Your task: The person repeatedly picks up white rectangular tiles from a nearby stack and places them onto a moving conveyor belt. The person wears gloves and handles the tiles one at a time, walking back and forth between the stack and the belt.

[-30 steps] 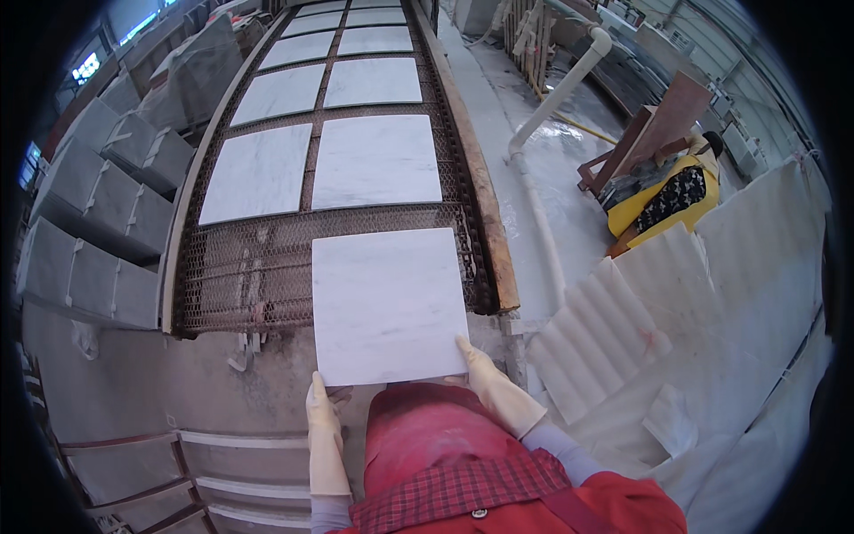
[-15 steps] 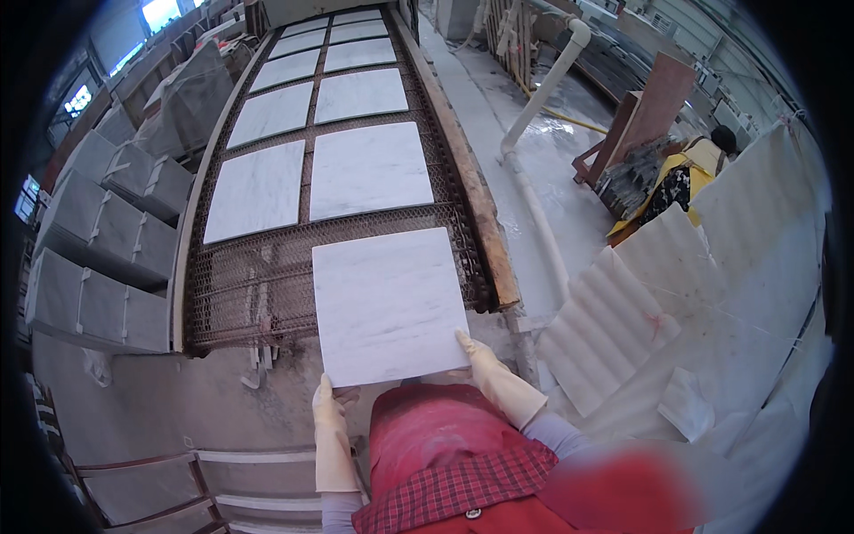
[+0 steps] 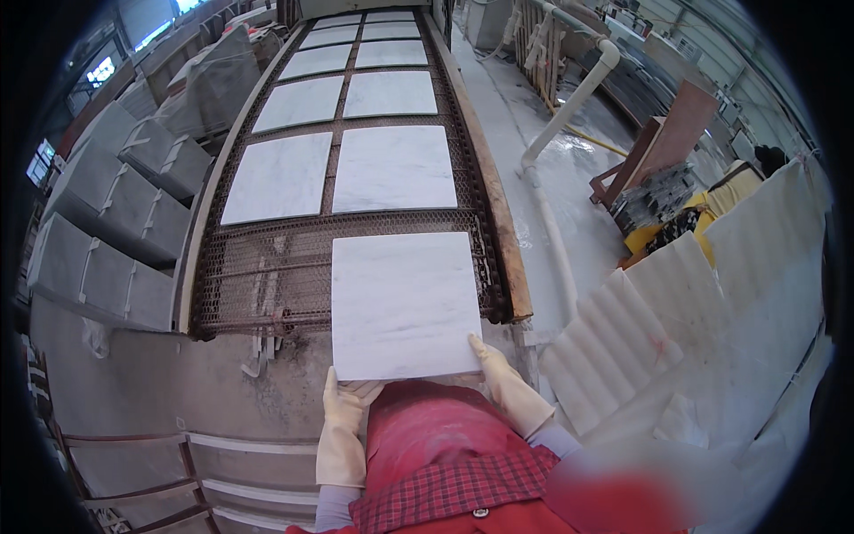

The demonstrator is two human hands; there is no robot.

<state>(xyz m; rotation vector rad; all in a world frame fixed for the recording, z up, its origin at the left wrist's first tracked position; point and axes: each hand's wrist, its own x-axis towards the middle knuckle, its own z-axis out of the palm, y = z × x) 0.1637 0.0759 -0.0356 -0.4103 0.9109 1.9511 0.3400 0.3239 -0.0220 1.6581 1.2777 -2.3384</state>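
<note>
A square white marble tile (image 3: pixel 406 307) with faint grey veins is held between my two hands, its far part over the near end of a mesh conveyor (image 3: pixel 249 276). My left hand (image 3: pixel 344 400), in a cream rubber glove, grips the near left corner, thumb at the edge and fingers underneath. On the near right corner, my gloved right hand (image 3: pixel 507 383) has its thumb on the side edge; its other fingers are mostly hidden. Beyond the held tile, more tiles lie on the mesh in two columns, the closest being a right tile (image 3: pixel 395 169) and a left tile (image 3: pixel 277 178).
Strapped stacks of grey slabs (image 3: pixel 107 276) stand left of the conveyor. A wooden rail (image 3: pixel 498 214) edges its right side, with a white pipe (image 3: pixel 551 231) beyond. Foam sheets (image 3: pixel 614 347) lie right, near another person (image 3: pixel 694 214) in yellow. Metal racks (image 3: pixel 133 481) are at lower left.
The view has shifted, so the conveyor sits a little further right. Both hands still hold the tile, which looks more level and squarer to the conveyor. More left fingers show beneath it.
</note>
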